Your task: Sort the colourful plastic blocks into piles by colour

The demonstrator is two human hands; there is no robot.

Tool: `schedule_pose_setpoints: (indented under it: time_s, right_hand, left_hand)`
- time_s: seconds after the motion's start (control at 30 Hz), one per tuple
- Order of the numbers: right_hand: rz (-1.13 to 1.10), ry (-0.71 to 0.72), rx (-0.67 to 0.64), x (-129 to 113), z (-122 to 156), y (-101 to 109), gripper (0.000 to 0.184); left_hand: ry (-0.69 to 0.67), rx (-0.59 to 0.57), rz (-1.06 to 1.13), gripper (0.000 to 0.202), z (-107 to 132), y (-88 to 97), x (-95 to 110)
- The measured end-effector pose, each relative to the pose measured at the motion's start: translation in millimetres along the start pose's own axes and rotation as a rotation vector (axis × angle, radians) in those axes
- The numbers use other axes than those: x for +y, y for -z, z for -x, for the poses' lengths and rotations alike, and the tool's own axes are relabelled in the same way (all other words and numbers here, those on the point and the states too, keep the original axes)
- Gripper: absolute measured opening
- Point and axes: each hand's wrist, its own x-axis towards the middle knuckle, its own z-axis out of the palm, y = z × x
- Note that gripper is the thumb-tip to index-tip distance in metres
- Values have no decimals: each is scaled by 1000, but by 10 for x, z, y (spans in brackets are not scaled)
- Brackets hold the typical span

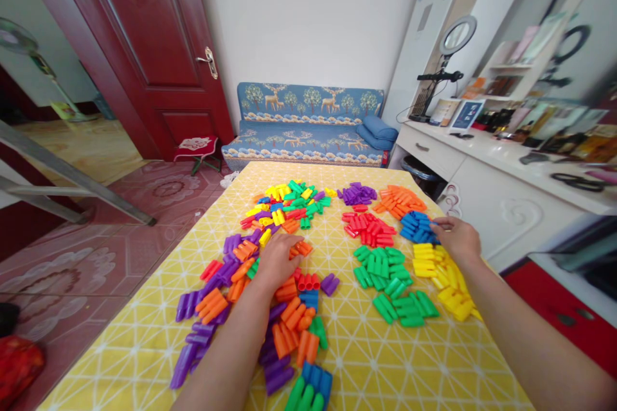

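The left hand [278,262] is bent low over a big mixed heap [225,275] of plastic tube pieces (many look like three little tubes stuck side by side). Its fingers curl down close to an orange piece [303,248], but I can't tell if they have hold of it. More mixed pieces lie past those fingertips and back under the wrist.

The right hand [457,239] has its thumb and finger close together at the edge of the blue pile [415,226]. I can't tell if a blue piece is pinched there. Just beyond those fingers is the orange pile [399,199]. The yellow pile [446,279] sits right below them, on the near side. The red pile [367,228] and the green pile [380,263] lie between the two hands.

The blue and yellow piles nearly meet under the right hand, so a sloppy drop could mix the colors. Its wrist could bump yellow pieces off the table [361,366], since they lie near the edge. The left arm could sweep loose pieces about.
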Motion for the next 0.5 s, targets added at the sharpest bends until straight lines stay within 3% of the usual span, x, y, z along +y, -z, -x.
schedule_pose_setpoints:
  time_s: [0.1,0.3,0.4,0.5]
  right_hand:
    - [68,-92,-43,-28,23,28,28]
    - [144,-83,4,-215,75,154,32]
    - [41,2,79,-521,197,245,32]
    - [-245,187,-44,-955,536,294,29]
  left_hand:
    - [2,-1,0,41,4,-3,-4]
    - [-6,17,6,40,-3,-30,-33]
    - [-10,18,9,40,-4,-32,-38]
    - [-12,12,9,40,-4,-25,-32]
